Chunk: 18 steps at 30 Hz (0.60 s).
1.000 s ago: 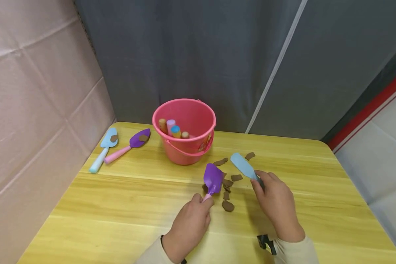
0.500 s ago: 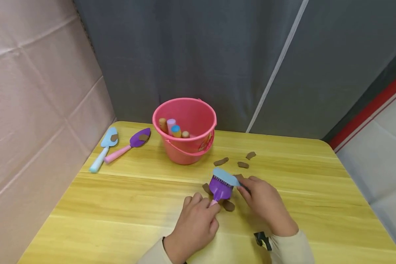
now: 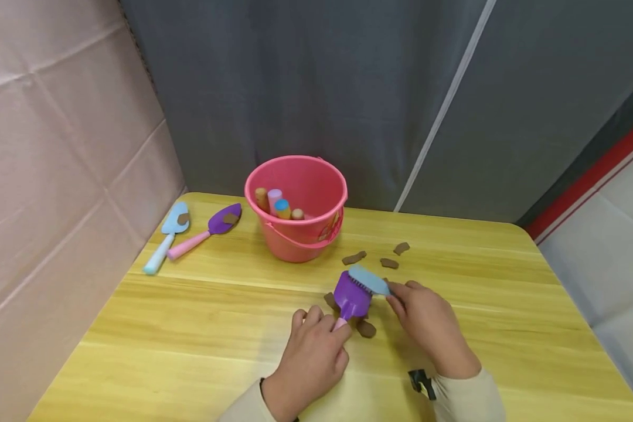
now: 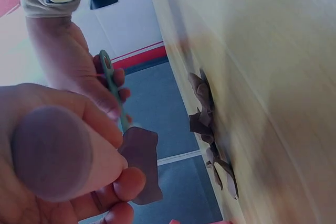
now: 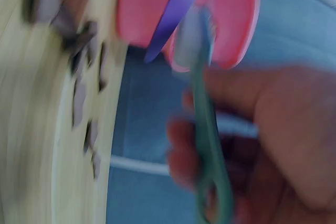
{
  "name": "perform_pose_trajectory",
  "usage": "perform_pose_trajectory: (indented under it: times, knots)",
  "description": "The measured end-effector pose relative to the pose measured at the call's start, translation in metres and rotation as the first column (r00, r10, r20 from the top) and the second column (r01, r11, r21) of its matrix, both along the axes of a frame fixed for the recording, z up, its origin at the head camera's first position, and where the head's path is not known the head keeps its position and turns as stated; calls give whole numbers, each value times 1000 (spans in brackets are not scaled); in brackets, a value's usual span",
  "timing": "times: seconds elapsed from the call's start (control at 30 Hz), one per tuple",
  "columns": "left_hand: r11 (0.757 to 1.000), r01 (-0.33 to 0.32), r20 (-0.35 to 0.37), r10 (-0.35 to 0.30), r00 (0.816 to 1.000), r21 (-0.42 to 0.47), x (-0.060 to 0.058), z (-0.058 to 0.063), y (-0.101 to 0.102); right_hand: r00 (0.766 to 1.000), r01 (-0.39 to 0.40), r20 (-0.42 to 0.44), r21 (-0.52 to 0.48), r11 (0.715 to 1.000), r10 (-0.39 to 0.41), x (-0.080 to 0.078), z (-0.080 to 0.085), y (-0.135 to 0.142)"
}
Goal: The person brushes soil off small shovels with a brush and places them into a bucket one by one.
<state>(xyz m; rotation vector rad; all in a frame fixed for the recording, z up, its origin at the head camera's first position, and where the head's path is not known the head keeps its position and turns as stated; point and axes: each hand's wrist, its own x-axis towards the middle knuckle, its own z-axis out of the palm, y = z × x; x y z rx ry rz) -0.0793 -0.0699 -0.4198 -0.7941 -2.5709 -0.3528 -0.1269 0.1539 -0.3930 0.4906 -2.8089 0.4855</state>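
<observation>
My left hand (image 3: 311, 354) grips the pink handle (image 4: 52, 153) of a toy shovel with a purple blade (image 3: 349, 300). In the head view the blade overlaps the brown scraps (image 3: 366, 329) on the table, hiding part of them; the left wrist view has it raised off the tabletop. My right hand (image 3: 429, 328) holds a light-blue-backed brush (image 3: 368, 279) by its handle (image 5: 210, 135), fingers wrapped around it. The brush's dark bristles point down at the blade's upper right edge. The right wrist view is blurred.
Behind the hands stands a pink bucket (image 3: 295, 240) with several rod-like handles in it. A blue shovel (image 3: 172, 225) and a purple trowel (image 3: 221, 223), each bearing a brown scrap, lie at the left. More scraps (image 3: 389, 263) lie right of the bucket.
The brush has swung left from the scraps to over the shovel, then edged slightly back up and right. The purple shovel has shifted a little right and down.
</observation>
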Motion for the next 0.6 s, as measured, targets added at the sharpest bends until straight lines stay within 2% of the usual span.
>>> perform_pose_trajectory:
  times: [0.07,0.1,0.17,0.27,0.33,0.4,0.53,0.6]
  knots:
    - [1000,-4,7,4,1000,-8,0,0,0,997,74,-30,15,997,-73,-1,-1,3]
    - [1000,-7,7,7,1000,-12,0,-1,0,996,82,-43,13,997,-81,-1,-1,4]
    - [1000,-14,-1,14,1000,-20,-1,-1,0,999,37,-39,-7,999,-38,0,1,3]
    - [1000,-18,-18,18,1000,-23,-3,-2,0,995,-97,-13,-37,995,96,2,2,-1]
    - [1000,-15,-28,15,999,-20,-5,-2,0,992,-127,-1,-37,991,127,2,3,-2]
    - [1000,-10,-30,10,999,-15,-7,-4,0,996,-86,-24,-9,996,85,-1,1,0]
    - [1000,-5,-28,4,1000,-12,-11,-6,0,993,72,-98,26,997,-69,-6,2,5]
    - [1000,-12,-22,11,1000,-18,-13,-6,0,993,70,-94,3,998,-69,-6,4,5]
